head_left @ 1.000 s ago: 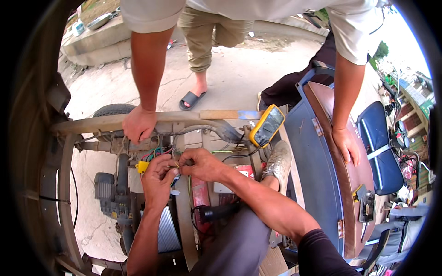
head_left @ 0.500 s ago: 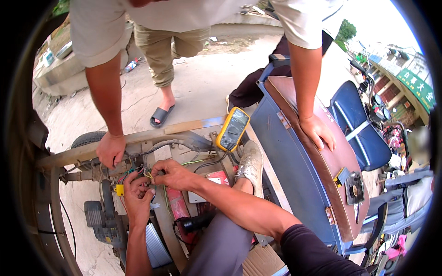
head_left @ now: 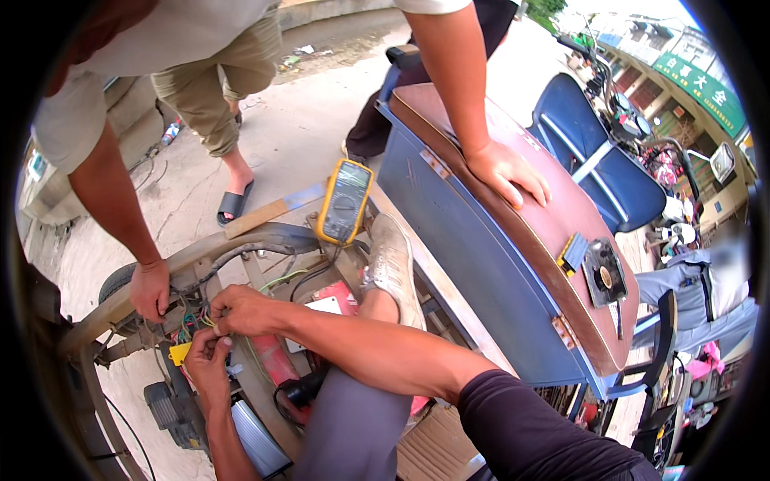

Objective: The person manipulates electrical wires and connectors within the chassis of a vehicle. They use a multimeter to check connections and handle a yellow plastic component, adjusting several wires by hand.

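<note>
Thin coloured wires [head_left: 191, 322] bunch together in the open frame of a vehicle [head_left: 180, 268]. My right hand [head_left: 239, 311] pinches a yellowish wire at the bundle's edge. Just below it, my left hand [head_left: 207, 367] has thumb and fingers drawn together; what they hold is too small to make out. A yellow connector [head_left: 179, 353] hangs beside my left fingers. Across the frame, a co-worker's hand [head_left: 150, 290] reaches down close to the wires. A yellow-cased multimeter [head_left: 345, 202] leans on the frame by my shoe [head_left: 393, 268], a dark lead running below it.
The co-worker's other hand [head_left: 507, 172] rests on a brown seat pad [head_left: 521, 216] atop a blue box [head_left: 473, 248]. A black part with a round middle [head_left: 604, 274] lies on the pad. A motor [head_left: 172, 409], a finned metal box [head_left: 258, 437] and a black cylinder [head_left: 303, 390] sit around my leg.
The view has shifted, so most things appear further left and the multimeter higher. My hands stay at the wires, the right one closer in over the left. The co-worker leans further in.
</note>
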The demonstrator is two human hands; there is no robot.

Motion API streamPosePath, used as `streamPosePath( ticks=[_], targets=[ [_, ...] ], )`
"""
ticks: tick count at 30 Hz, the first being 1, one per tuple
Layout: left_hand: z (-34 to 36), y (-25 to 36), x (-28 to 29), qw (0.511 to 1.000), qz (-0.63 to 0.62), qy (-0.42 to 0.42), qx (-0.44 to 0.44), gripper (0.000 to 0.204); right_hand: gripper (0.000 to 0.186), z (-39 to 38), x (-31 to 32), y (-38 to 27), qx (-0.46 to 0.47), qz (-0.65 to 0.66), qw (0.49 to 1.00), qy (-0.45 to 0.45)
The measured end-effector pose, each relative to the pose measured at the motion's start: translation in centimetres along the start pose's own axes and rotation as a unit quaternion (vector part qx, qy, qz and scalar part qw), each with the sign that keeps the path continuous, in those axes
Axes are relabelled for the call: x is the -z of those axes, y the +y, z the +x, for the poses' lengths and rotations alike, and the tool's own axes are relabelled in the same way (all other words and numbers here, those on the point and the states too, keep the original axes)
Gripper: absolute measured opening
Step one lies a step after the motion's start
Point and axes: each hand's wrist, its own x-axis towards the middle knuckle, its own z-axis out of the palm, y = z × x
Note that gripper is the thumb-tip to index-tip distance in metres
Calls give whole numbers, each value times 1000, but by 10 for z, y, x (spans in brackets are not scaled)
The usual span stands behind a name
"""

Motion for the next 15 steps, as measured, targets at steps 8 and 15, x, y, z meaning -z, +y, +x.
streamPosePath(
  ticks=[8,15],
  targets=[
    [-1,3,-14,999,16,26,-9,6,22,-5,6,1,45,-64,997,-10],
    [1,-12,-7,998,-15,38,-42,5,15,7,0,19,101,-56,993,-2]
  ],
)
